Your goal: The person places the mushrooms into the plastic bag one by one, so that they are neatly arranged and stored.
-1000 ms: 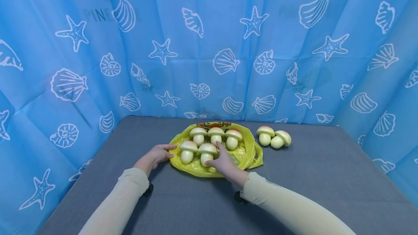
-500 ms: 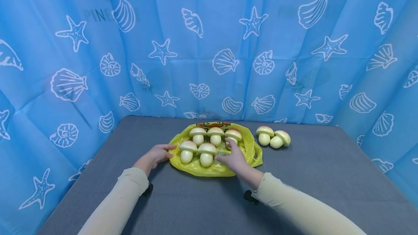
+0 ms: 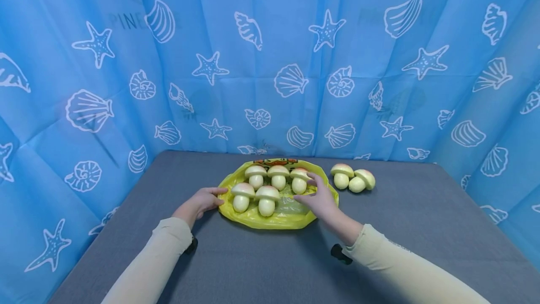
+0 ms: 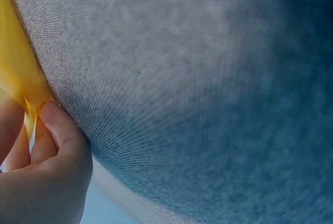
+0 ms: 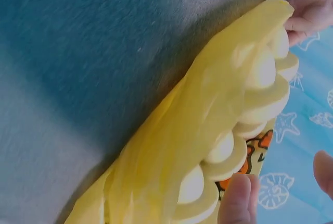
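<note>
A yellow plastic bag (image 3: 257, 221) lies spread open on the table with several toy mushrooms in it, pale with pinkish caps. Two of these, a mushroom (image 3: 266, 201) and another mushroom (image 3: 242, 197), form the front row. At the bag's left edge my left hand (image 3: 200, 204) pinches the yellow film between thumb and fingers, as the left wrist view shows up close. Over the bag's right side hovers my right hand (image 3: 322, 201), thumb and fingers spread, nothing between them. Its fingertips are just right of the back right mushroom (image 3: 299, 186). The hand hides the bag's handle.
Two more mushrooms lie on the grey table (image 3: 422, 229) right of the bag: an upright mushroom (image 3: 341, 176) and a tilted mushroom (image 3: 362, 180). Behind the table hangs a blue curtain (image 3: 270, 36) printed with white shells and starfish.
My right hand has let go of the front right mushroom and moved rightward across the bag to its right side. My left hand stays at the left edge.
</note>
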`<state>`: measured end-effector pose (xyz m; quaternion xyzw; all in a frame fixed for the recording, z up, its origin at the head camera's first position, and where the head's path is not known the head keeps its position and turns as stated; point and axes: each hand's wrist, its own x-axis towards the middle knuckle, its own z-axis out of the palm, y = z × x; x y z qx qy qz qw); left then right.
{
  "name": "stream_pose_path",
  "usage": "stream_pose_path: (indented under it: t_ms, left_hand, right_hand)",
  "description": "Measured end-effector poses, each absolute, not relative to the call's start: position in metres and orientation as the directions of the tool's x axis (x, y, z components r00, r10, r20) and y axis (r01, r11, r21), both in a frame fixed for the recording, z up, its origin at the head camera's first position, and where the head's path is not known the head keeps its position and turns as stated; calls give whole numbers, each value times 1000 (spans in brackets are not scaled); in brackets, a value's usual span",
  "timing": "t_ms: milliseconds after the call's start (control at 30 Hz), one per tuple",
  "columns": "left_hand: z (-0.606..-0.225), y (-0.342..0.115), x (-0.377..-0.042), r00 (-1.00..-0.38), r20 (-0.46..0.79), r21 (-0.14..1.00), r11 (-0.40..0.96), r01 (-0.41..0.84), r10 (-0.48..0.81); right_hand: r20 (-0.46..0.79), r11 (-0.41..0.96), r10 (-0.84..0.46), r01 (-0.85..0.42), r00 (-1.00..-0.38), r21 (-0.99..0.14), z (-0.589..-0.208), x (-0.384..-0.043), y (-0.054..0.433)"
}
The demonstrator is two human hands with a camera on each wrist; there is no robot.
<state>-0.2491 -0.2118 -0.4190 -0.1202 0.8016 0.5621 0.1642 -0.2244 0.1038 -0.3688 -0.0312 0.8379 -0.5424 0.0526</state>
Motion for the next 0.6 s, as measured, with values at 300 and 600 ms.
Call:
stream_pose_path:
  t_ms: [300,600]
  left_hand:
    - [-418,-212,-249,-916,-400,859,344,-378,-8]
    - [-419,-211,-249,-916,-400,860,335,-384,-23]
  right_hand:
    - [-43,403,-90,3,-995,-915,-358,-221,123]
    - [-39,369,-74,9,-997,-929,-353,-223,141]
